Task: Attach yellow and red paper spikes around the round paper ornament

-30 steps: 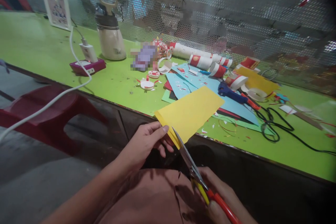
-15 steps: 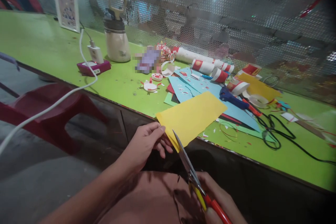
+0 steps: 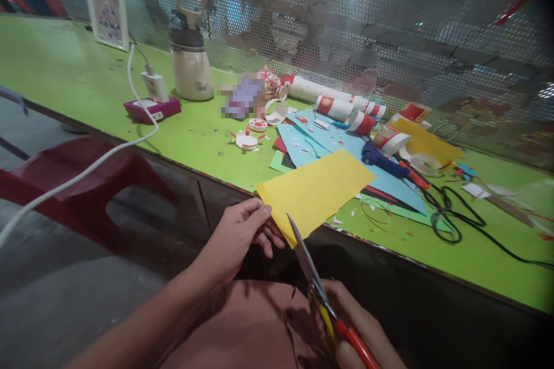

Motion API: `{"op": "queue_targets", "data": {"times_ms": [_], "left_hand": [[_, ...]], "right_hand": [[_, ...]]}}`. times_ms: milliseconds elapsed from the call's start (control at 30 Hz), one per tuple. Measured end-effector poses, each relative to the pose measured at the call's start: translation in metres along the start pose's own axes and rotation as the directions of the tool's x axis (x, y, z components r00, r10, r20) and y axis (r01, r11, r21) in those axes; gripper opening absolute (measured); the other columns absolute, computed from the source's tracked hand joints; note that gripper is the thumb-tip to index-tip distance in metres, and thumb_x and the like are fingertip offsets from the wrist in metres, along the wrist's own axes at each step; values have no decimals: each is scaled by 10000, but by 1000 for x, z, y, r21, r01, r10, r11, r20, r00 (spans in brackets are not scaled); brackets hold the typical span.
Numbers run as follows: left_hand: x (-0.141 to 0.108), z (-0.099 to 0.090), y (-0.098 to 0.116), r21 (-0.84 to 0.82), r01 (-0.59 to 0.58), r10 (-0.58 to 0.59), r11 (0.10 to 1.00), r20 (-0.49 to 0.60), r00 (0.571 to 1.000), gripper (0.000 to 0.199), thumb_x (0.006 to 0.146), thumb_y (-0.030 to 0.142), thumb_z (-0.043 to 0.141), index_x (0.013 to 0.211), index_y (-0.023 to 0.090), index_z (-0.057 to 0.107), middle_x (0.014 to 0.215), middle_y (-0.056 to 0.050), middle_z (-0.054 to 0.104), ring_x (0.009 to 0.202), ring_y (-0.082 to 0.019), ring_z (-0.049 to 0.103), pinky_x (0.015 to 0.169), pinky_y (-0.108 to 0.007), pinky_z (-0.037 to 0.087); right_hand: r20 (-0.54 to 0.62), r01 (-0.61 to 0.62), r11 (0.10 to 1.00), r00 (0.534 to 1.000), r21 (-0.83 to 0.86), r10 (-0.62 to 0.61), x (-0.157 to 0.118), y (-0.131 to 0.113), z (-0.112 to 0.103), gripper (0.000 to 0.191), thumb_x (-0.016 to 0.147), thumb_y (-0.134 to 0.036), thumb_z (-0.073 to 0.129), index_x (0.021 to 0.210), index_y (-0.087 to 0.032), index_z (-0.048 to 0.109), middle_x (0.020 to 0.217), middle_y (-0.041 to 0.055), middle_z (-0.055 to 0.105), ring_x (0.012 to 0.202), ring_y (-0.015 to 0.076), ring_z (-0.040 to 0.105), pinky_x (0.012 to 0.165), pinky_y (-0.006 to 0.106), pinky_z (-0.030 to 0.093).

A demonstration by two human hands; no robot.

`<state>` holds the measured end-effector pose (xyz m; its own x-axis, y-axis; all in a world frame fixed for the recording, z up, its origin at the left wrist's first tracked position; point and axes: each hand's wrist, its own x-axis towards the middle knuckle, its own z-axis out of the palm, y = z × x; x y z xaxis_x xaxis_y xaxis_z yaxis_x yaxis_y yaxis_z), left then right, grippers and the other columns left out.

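Observation:
A yellow sheet of paper is pinched at its near left edge between the thumb and fingers of my left hand. It looks folded along that left side, and its far part reaches over the table. My right hand grips a pair of scissors by handles that are red and yellow. The blades point up and away, with the upper one lying across the paper's near edge beside my left fingers. The lower blade is mostly hidden, so how far they are parted is hard to tell.
On the green table lie blue sheets, a blue glue gun with a black cord, paper cups and scraps. Further left stand a spray bottle, a purple power strip and a picture frame. A red stool is below.
The scissors' tip has shifted very slightly to the right on the paper, and the handles look a little closer together. My left hand keeps the same pinch. The view has moved slightly.

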<state>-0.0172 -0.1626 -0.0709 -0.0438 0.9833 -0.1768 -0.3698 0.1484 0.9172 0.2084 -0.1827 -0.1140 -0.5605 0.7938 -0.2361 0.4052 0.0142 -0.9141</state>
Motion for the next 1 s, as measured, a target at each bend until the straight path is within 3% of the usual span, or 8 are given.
{"op": "queue_targets", "data": {"times_ms": [133, 333, 433, 600, 733, 1000], "left_hand": [[-1, 3, -3, -17, 21, -22, 1000, -30, 999, 164, 811, 263, 560, 713, 135, 530, 606, -24, 621, 513, -120, 591, 417, -185, 444], [-6, 10, -8, -39, 141, -137, 989, 102, 985, 119, 778, 229, 593, 756, 113, 578, 624, -36, 613, 531, -129, 581, 393, -183, 421], [-7, 16, -10, -32, 155, -150, 987, 111, 982, 125, 780, 225, 597, 761, 102, 585, 640, -40, 613, 542, -123, 579, 408, -183, 427], [-5, 33, -16, -41, 80, -79, 996, 16, 997, 164, 785, 251, 615, 727, 110, 554, 643, -35, 623, 503, -95, 562, 427, -180, 434], [-4, 47, -24, -56, 30, -31, 998, -32, 999, 189, 804, 275, 595, 726, 113, 538, 654, -24, 619, 468, -76, 537, 434, -185, 428], [-3, 53, -30, -107, 11, -13, 994, -17, 1000, 176, 805, 276, 593, 765, 115, 535, 675, -25, 611, 499, -86, 536, 446, -200, 444]], "right_hand": [[-21, -1, 1000, 1000, -5, 1, -3, -7, -1, 471, 827, -594, 458, 1062, -200, 567, 729, 28, 570, 624, 142, 549, 596, 245, 487], [-40, 125, 990, 991, -65, -128, -16, -27, -3, 473, 817, -608, 454, 1064, -210, 521, 754, 22, 528, 639, 141, 511, 587, 220, 472], [-62, 161, 983, 984, -92, -167, -22, -29, -6, 494, 830, -610, 422, 1124, -220, 500, 775, 36, 539, 661, 161, 520, 588, 228, 464], [-120, 165, 975, 976, -146, -183, -25, -16, -6, 433, 866, -530, 422, 1146, -208, 496, 872, 51, 583, 747, 176, 556, 670, 250, 473], [-210, 126, 985, 966, -121, -149, -23, 2, -1, 404, 893, -495, 397, 1143, -193, 496, 836, 46, 594, 707, 158, 567, 643, 234, 474], [-268, 164, 981, 945, -104, -186, -24, 15, 4, 465, 875, -532, 409, 1184, -192, 484, 739, 32, 585, 634, 151, 567, 550, 210, 461]]}}
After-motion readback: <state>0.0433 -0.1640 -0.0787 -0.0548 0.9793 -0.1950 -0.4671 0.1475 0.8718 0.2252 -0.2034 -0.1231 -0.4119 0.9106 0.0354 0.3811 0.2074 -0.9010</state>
